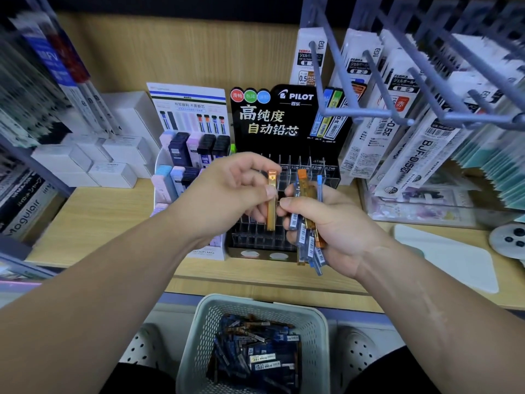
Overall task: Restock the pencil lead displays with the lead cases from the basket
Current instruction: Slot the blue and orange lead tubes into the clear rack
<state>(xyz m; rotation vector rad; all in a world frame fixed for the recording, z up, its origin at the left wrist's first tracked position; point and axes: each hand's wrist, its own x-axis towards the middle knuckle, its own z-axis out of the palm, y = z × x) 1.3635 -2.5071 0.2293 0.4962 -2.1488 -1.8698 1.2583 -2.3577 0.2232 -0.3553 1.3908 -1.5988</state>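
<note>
The step in hand is judged to be the seating of one case in the clear Pilot display [329, 174], which stands on the counter [99, 217]. A single gold-orange lead case [272, 206] is pinched at its upper half between the thumb and fingers [269, 191] of the left hand [224, 191]. It is held upright, cap upward, just above the divided slots. A bundle of lead cases [308, 223] is gripped in the curled fingers of the right hand [335, 228], just beside the single case. Whether the right thumb touches that case cannot be told.

For the step to be done well, the grade on the case should be checked against the small labels on the slots, of which 0.5 HB and 0.7 HB can be read. The case should be kept vertical and lowered straight into one slot, so that no divider is caught. The bundle is best held off to the right, clear of the slots. The pinch should be loosened only once the case is felt to rest at the bottom.

The single case is seen as a slim, flat stick with an amber sheen and a short cap piece. The bundle is mixed blue and orange, with white barcode labels. More cases are heaped in the pale perforated basket [199, 322] below the counter edge.
</note>
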